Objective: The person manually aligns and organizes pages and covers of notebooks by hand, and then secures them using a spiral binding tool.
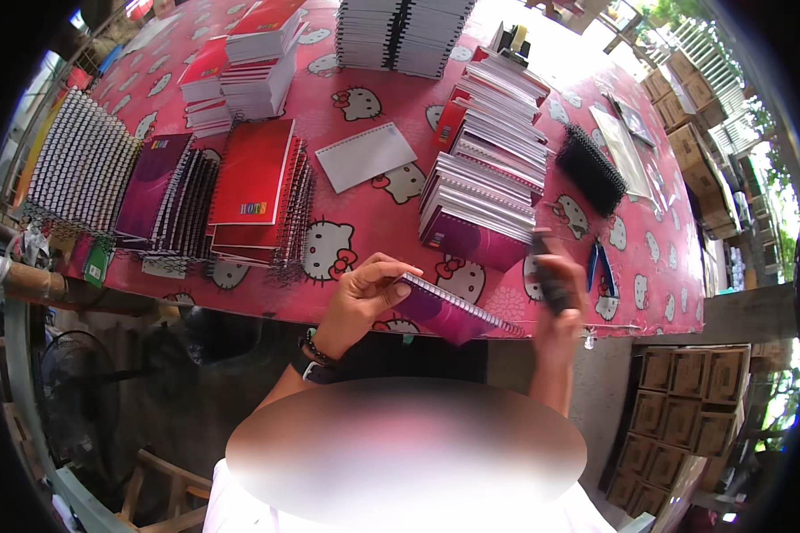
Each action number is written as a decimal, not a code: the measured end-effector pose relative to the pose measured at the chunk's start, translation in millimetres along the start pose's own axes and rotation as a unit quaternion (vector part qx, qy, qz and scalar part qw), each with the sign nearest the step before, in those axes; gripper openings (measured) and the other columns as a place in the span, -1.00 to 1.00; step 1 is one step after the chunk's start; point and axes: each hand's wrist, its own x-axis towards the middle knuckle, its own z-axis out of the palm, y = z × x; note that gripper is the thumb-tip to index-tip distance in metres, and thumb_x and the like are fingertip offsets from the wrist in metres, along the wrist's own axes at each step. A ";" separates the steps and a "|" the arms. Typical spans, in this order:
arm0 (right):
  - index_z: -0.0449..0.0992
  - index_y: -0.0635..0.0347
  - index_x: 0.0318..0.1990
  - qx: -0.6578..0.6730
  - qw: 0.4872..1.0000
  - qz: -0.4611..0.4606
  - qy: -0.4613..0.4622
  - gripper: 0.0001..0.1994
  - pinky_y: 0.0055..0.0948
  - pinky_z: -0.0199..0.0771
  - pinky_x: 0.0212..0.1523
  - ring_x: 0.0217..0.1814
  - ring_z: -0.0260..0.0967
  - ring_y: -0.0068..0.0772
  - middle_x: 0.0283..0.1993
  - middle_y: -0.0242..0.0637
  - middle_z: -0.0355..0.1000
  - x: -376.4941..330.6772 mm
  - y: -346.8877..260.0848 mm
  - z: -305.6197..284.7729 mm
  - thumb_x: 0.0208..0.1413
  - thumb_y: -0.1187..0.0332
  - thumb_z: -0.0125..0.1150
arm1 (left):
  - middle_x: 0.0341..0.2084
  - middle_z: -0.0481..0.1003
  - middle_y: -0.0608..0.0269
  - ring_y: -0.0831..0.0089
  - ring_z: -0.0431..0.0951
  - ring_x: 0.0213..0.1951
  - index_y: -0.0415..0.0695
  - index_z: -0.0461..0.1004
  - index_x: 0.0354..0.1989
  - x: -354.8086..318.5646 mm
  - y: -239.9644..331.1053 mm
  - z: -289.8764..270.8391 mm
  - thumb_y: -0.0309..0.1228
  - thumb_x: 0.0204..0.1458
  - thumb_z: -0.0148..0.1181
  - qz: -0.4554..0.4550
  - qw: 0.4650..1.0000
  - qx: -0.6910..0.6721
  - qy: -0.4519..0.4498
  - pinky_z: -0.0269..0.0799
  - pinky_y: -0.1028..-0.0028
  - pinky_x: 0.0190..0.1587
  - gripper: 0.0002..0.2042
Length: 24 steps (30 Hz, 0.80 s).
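Note:
My left hand (369,289) pinches one end of a purple notebook (444,313) with a white wire spiral along its upper edge. The notebook tilts over the table's front edge. To its right, my right hand (567,284) is smeared by motion. A dark, elongated thing (549,277) is in its grip, too blurred to name. Just beyond the hands, a row of purple and red notebooks (484,191) stands packed on edge. Blue-handled pliers (603,269) lie on the table right of my right hand.
The pink patterned tablecloth (356,209) bears stacks of red notebooks (251,173), purple notebooks (156,186) and spiral-bound blocks (84,160). A white sheet (366,157) lies mid-table. Black spiral coils (591,169) sit at the right. Cardboard boxes (684,400) are stacked beyond the table's right end.

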 end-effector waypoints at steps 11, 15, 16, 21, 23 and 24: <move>0.44 0.21 -0.17 -0.244 0.961 -0.107 -0.079 -0.59 -0.37 0.36 -0.15 -0.12 0.35 -0.20 -0.16 -0.21 0.42 4.1 -35.1 62.3 -0.27 0.41 0.39 | -0.35 0.43 0.30 0.64 0.46 -0.35 -0.23 0.49 -0.29 -10.9 39.1 34.7 -0.69 -0.13 0.21 0.045 0.993 0.103 0.040 0.40 0.67 -0.34 -0.81; 0.44 0.26 -0.28 -0.187 0.965 -0.101 -0.157 -0.69 -0.41 0.40 -0.31 -0.30 0.37 -0.28 -0.32 -0.24 0.41 10.2 -36.7 99.4 -0.26 0.50 0.37 | -0.35 0.45 0.23 0.58 0.47 -0.34 -0.27 0.48 -0.32 -20.7 48.5 26.1 -0.76 -0.16 0.18 0.094 0.985 0.137 0.055 0.46 0.61 -0.32 -0.79; 0.45 0.26 -0.30 -0.166 0.971 -0.096 -0.146 -0.70 -0.42 0.40 -0.32 -0.32 0.37 -0.28 -0.34 -0.23 0.42 9.6 -36.5 105.0 -0.26 0.50 0.37 | -0.33 0.44 0.21 0.55 0.48 -0.32 -0.30 0.47 -0.33 -24.0 52.8 21.8 -0.78 -0.17 0.17 0.107 0.982 0.150 0.053 0.48 0.59 -0.31 -0.79; 0.45 0.24 -0.37 -0.158 0.967 -0.136 -0.149 -0.74 -0.47 0.36 -0.43 -0.40 0.36 -0.31 -0.42 -0.25 0.40 12.5 -43.5 108.3 -0.25 0.45 0.39 | -0.42 0.50 0.21 0.56 0.51 -0.38 -0.22 0.52 -0.36 -27.0 75.4 23.4 -0.69 -0.21 0.27 0.153 0.957 0.241 0.052 0.46 0.61 -0.36 -0.81; 0.45 0.23 -0.38 -0.190 0.954 -0.157 -0.170 -0.74 -0.45 0.35 -0.44 -0.41 0.34 -0.32 -0.43 -0.27 0.40 16.2 -44.8 113.0 -0.25 0.42 0.40 | -0.43 0.51 0.19 0.56 0.52 -0.40 -0.22 0.52 -0.38 -29.6 81.0 18.2 -0.66 -0.21 0.28 0.195 0.937 0.286 0.050 0.46 0.60 -0.37 -0.82; 0.44 0.23 -0.38 -0.206 0.946 -0.165 -0.188 -0.74 -0.44 0.34 -0.44 -0.42 0.33 -0.32 -0.44 -0.28 0.39 16.7 -45.4 115.6 -0.25 0.41 0.40 | -0.43 0.51 0.19 0.55 0.52 -0.39 -0.22 0.52 -0.38 -33.7 82.4 15.3 -0.66 -0.21 0.29 0.185 0.939 0.283 0.062 0.46 0.61 -0.37 -0.82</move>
